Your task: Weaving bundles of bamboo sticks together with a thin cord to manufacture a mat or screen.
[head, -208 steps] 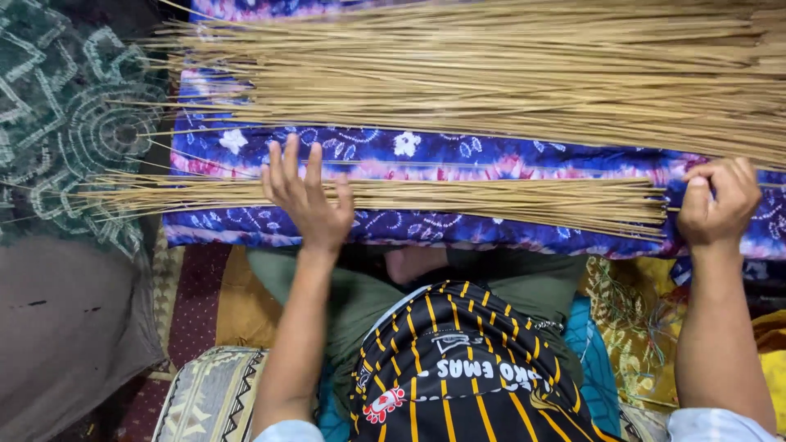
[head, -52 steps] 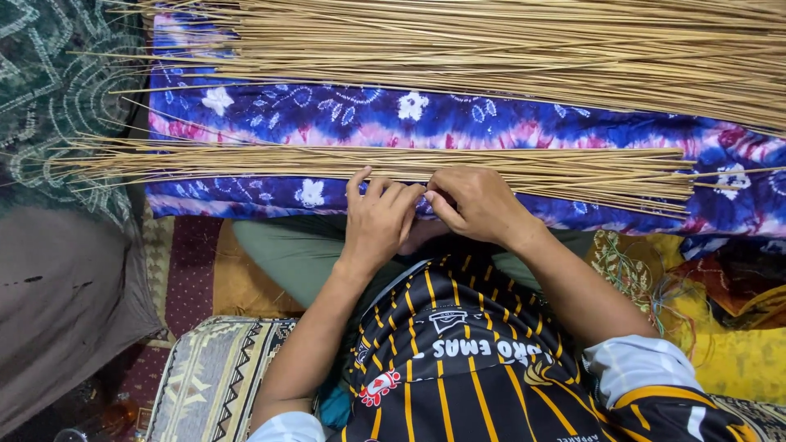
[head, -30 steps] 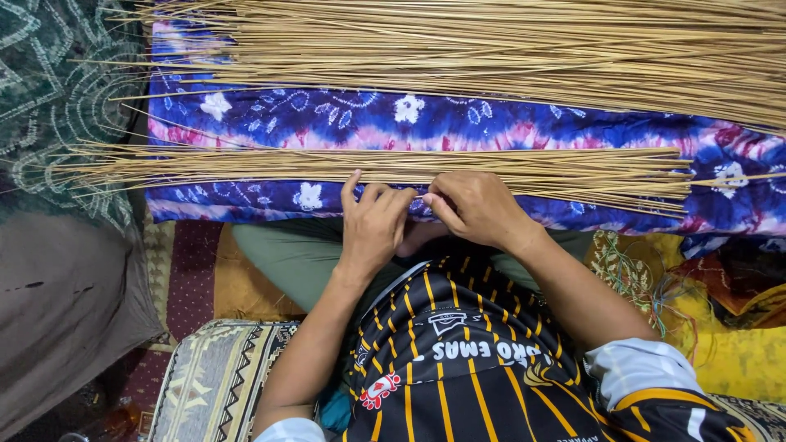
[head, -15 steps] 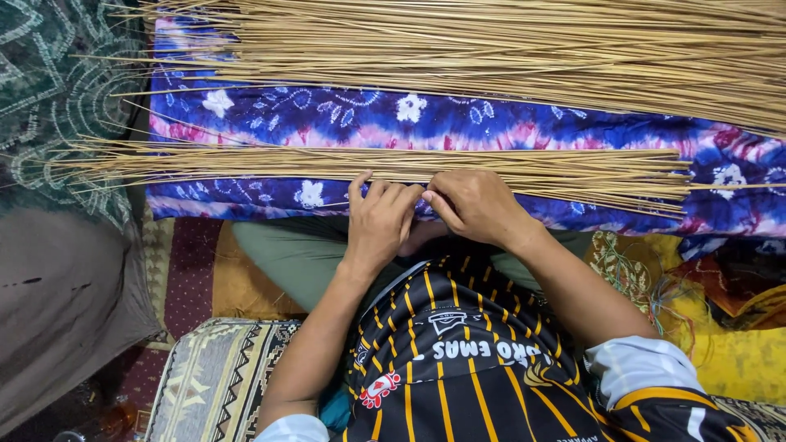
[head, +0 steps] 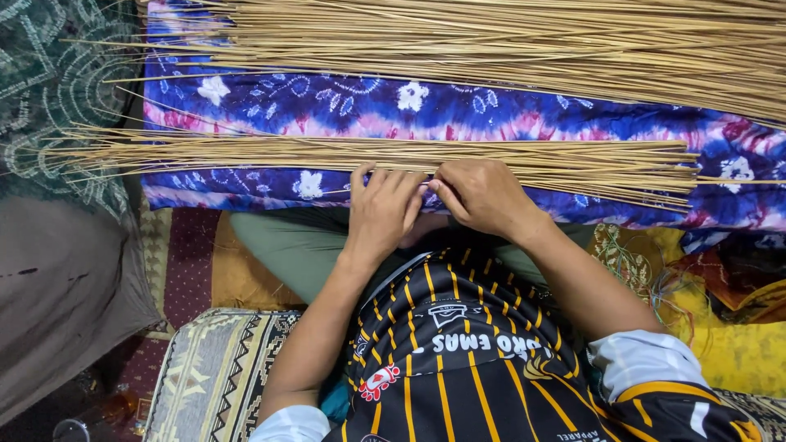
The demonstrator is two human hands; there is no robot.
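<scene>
I see my left hand point(head: 383, 209) and right hand point(head: 483, 195) meeting fingertip to fingertip at the near edge of the thin bundle of sticks point(head: 368, 154). The fingers are curled and pinched together on something small between them; what it is I cannot tell. This bundle lies across the purple tie-dye cloth point(head: 458, 110), just at 12 o'clock from my hands. Further at 12 o'clock, a much thicker pile of sticks point(head: 508, 41) lies on the same cloth. At 9 o'clock is a green patterned fabric point(head: 57, 90), at 7 o'clock a woven cushion point(head: 213, 368).
</scene>
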